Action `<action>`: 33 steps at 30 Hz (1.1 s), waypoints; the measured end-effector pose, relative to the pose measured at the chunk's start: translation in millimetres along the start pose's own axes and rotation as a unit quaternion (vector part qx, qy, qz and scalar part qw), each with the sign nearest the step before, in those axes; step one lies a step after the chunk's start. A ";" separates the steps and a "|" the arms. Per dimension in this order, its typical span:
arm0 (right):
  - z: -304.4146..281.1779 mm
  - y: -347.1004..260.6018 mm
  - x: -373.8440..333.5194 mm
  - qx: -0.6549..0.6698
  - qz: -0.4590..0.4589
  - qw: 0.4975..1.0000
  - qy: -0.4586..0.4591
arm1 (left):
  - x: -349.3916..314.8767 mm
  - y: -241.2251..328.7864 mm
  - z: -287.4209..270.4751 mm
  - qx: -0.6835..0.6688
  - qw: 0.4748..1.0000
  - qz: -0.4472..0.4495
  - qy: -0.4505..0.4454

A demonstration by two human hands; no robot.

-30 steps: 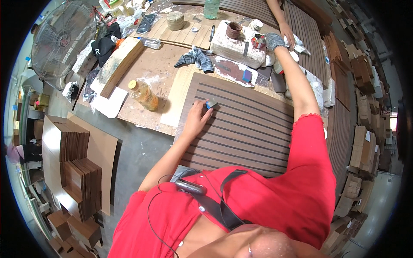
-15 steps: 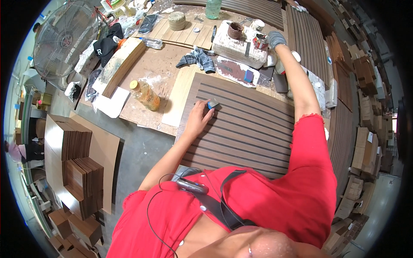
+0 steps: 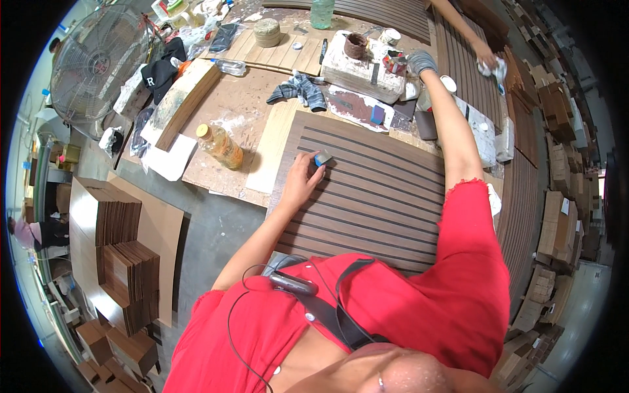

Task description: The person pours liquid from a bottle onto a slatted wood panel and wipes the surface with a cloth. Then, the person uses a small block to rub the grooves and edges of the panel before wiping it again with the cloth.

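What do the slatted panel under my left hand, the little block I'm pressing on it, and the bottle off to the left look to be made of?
The slatted panel looks like wood with dark brown matte veneer: grain-toned strips, black grooves. The small block under the left hand is blue-grey, possibly a foam sanding block; too small to tell. The bottle seems clear plastic holding amber liquid, yellow cap.

Woodworking workshop: slatted wood panels [image 3: 373, 190], stacked veneer sheets [image 3: 121, 262], cluttered workbench [image 3: 242, 111], floor fan [image 3: 98, 62].

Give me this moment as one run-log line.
left hand: presses small blue block onto dark slatted panel | right hand: gloved, reaching by white slab | orange-liquid bottle: lying left of panel
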State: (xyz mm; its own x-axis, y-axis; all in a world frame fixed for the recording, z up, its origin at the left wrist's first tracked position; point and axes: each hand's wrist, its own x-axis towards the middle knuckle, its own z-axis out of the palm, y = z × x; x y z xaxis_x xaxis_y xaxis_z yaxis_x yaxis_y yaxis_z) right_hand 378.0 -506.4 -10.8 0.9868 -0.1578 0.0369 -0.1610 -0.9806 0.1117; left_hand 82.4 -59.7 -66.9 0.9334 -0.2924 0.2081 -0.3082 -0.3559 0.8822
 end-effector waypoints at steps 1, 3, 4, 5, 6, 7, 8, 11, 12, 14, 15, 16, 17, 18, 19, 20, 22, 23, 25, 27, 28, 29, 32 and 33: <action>3.1 8.0 1.3 -0.036 -0.028 0.999 0.003 | 0.7 0.5 0.9 0.000 1.000 0.004 -0.001; 7.1 20.5 -1.0 0.155 0.059 0.982 -0.089 | 1.3 -0.7 2.0 0.002 1.000 0.011 -0.001; 8.6 22.9 -3.3 0.249 0.100 0.954 -0.133 | 1.4 -3.3 2.9 0.006 1.000 0.022 0.005; 15.4 21.5 -9.2 0.466 0.200 0.856 -0.097 | 2.2 -5.8 4.6 0.009 0.999 0.033 0.010; 15.0 20.3 -13.3 0.529 0.216 0.815 -0.094 | 1.7 -8.4 5.3 0.013 0.999 0.043 0.016; 13.2 13.0 -18.0 0.590 0.229 0.768 -0.093 | 0.4 -9.4 3.4 0.017 0.999 0.031 0.015; 11.3 6.3 -23.3 0.648 0.241 0.717 -0.092 | -0.9 -10.4 1.6 0.022 0.999 0.020 0.013; 19.8 10.2 -38.9 0.742 0.254 0.612 -0.102 | -0.4 -7.8 1.1 0.016 1.000 0.010 0.002; 25.4 24.0 -42.3 0.771 0.255 0.573 -0.110 | 0.3 -4.5 1.6 0.009 1.000 0.011 -0.004; 33.5 32.3 -49.9 0.797 0.222 0.534 -0.174 | 0.3 -3.4 -0.7 0.000 1.000 -0.007 -0.022; 32.7 18.3 -54.7 0.790 0.219 0.547 -0.167 | -4.7 -5.2 -4.9 0.001 0.999 -0.028 -0.021; 31.5 9.4 -59.7 0.783 0.218 0.561 -0.158 | -7.5 -5.4 -5.7 -0.001 1.000 -0.026 -0.018; 36.1 31.7 -65.9 0.791 0.231 0.551 -0.135 | -3.1 -3.2 -2.1 -0.011 1.000 -0.013 -0.025; 46.2 59.3 -71.8 0.799 0.246 0.538 -0.111 | 0.4 -1.8 0.2 -0.019 0.999 0.000 -0.033; 50.5 57.0 -76.3 0.789 0.243 0.557 -0.096 | -0.8 -3.8 -2.1 -0.011 1.000 0.003 -0.022; 46.5 50.5 -85.5 0.777 0.238 0.577 -0.083 | -2.0 -6.2 -2.5 -0.003 1.000 0.005 -0.010; 25.7 21.2 -125.9 0.784 0.190 0.585 -0.090 | -5.6 -10.5 -3.3 0.000 1.000 0.010 0.007; 9.7 5.5 -150.6 0.795 0.197 0.567 -0.090 | -4.1 -10.5 -2.4 -0.005 1.000 0.014 0.010; -5.2 -25.0 -205.2 0.799 0.194 0.564 -0.080 | -1.5 -11.3 1.6 -0.014 1.000 0.015 0.002; -7.6 -70.2 -246.5 0.811 0.175 0.541 -0.134 | -4.2 -15.8 -0.8 -0.010 1.000 -0.004 -0.002; -10.3 -90.3 -266.6 0.827 0.177 0.501 -0.183 | -4.6 -16.1 -0.4 -0.017 1.000 -0.004 0.004; -9.6 -110.7 -286.4 0.840 0.180 0.467 -0.212 | -4.6 -16.2 -1.1 -0.022 1.000 -0.003 0.011; -11.0 -161.9 -332.2 0.836 0.175 0.456 -0.249 | -4.9 -14.9 -2.2 -0.031 0.999 -0.005 0.020; -5.1 -170.8 -340.2 0.837 0.178 0.453 -0.252 | -3.9 -13.9 -1.8 -0.036 0.999 -0.005 0.019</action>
State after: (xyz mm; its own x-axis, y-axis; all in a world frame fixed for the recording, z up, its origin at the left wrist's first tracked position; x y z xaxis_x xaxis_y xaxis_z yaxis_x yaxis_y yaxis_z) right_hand 69.6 -284.6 -37.3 0.8501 0.0672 -0.5222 -0.4890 0.4687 -0.7357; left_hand 83.4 -52.1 -79.2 0.9430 -0.2541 0.2149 -0.2869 -0.2939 0.9117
